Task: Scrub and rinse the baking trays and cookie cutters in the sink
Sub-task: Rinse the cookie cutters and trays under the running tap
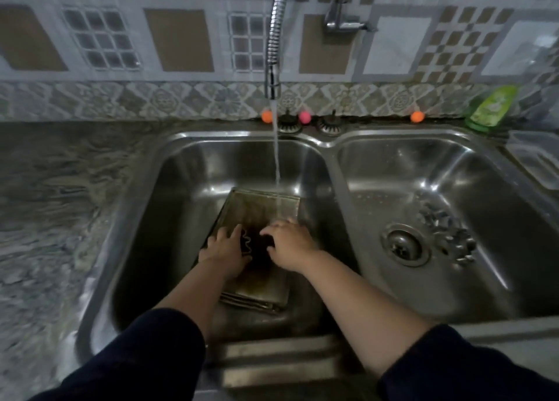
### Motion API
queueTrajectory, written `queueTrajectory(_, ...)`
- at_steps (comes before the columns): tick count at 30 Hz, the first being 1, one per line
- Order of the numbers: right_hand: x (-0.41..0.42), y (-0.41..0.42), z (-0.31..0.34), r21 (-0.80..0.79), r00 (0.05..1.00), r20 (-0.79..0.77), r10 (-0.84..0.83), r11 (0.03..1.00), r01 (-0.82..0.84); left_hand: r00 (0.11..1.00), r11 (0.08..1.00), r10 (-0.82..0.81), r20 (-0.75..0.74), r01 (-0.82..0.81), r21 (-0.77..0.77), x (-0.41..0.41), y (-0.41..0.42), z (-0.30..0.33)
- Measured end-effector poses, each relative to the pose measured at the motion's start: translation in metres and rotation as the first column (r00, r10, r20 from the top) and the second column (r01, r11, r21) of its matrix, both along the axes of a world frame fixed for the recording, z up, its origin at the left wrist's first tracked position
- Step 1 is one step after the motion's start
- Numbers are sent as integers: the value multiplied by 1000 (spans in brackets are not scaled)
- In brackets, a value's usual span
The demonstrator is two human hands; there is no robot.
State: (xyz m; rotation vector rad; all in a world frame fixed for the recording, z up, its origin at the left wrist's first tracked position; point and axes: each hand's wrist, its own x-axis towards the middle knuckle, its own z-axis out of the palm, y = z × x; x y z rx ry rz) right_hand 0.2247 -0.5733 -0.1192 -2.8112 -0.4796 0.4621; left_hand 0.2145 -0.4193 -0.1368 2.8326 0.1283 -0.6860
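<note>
Steel sink [193,170], both hands on baking trays [260,282], tap running

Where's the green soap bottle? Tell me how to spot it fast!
Find the double sink, then follow its back rim to the far right corner. The soap bottle leans against the tiled wall there, the only bright green thing, much bigger than the small orange ball beside it.

One head-worn wide-angle view looks forward and steeply down from close above the double sink's [329,142] front edge, facing the tiled wall [181,37] behind it.
</note>
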Motion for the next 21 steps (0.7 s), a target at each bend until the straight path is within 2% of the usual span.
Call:
queueTrajectory(3,7,24,-22,97,983,-153,-107,988,122,999,998,24,24,-22,-58,9,11,-5)
queueTrajectory(5,13,35,-32,155,957,-178,-230,954,258,997,995,41,71,-34,-95,14,16,-8)
queueTrajectory(9,23,43,-38,241,883,-237,-405,856,457,988,962,105,114,-72,-264,20,18,-14)
queueTrajectory(11,28,43,-34,358,812,-331,-481,732,579,983,932,117,139,-61,-356,25,13,-13)
queueTrajectory(14,39,33,-26,502,674,-486,-556,454,736,962,869,176,207,-53,-492,34,2,-8)
queueTrajectory(19,52,6,-10,609,627,-555,-546,247,754,954,791,171,246,16,-611,44,-19,1)
queueTrajectory(21,51,-5,-5,620,634,-563,-530,236,748,956,719,214,199,-16,-695,44,-28,5)
